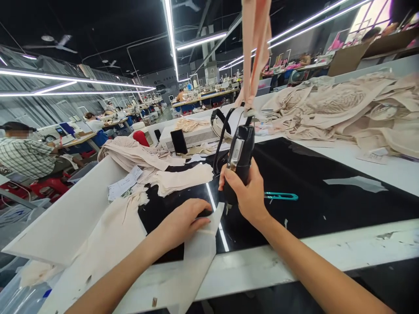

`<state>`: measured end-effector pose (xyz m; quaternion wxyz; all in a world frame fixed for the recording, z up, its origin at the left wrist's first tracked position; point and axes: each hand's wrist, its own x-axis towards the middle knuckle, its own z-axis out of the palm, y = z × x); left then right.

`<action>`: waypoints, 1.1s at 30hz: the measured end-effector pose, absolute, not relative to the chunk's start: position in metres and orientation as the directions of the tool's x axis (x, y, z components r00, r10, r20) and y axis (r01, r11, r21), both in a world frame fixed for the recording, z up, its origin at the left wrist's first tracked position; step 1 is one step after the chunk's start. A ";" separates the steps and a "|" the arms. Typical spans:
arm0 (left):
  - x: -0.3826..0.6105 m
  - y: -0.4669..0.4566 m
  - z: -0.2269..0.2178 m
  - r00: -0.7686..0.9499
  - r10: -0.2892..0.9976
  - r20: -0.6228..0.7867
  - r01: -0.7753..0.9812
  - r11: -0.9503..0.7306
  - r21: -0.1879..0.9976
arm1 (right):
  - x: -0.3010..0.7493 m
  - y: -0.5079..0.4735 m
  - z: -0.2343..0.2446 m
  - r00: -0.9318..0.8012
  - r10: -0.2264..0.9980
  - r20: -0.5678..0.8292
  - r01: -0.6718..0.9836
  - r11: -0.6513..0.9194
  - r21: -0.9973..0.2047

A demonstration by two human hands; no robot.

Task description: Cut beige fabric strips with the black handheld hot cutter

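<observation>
My right hand (247, 192) is wrapped round a black corded hand tool (241, 152) with a silver plate on its side. The tool is upright over the black work surface (301, 174), its lower tip near a thin whitish strip. My left hand (186, 220) has thumb and fingers curled together on that pale, see-through piece of material (199, 255), which hangs over the table's front edge. Peach fabric strips (253, 48) hang from above, just behind the tool's top. A teal thread snipper (282, 196) lies right of my right hand.
Beige fabric pieces lie in a stack (183, 178) and along the left side. A large beige heap (340, 104) covers the back right. A phone (179, 141) leans on a white vented box (199, 137). At far left a person in a checked shirt (26, 152) sits working.
</observation>
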<state>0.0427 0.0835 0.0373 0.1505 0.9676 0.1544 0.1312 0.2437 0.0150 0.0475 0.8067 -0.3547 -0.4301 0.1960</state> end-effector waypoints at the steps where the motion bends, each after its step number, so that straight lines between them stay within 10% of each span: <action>1: 0.047 0.088 0.035 0.933 0.295 0.205 0.210 -0.911 0.356 | 0.242 0.015 0.048 0.554 0.621 0.555 -0.005 0.669 -0.744; 33: 0.051 0.110 0.031 0.955 0.275 -0.113 0.297 -0.855 0.426 | 0.196 0.026 0.049 0.480 0.718 0.503 -0.101 0.615 -0.782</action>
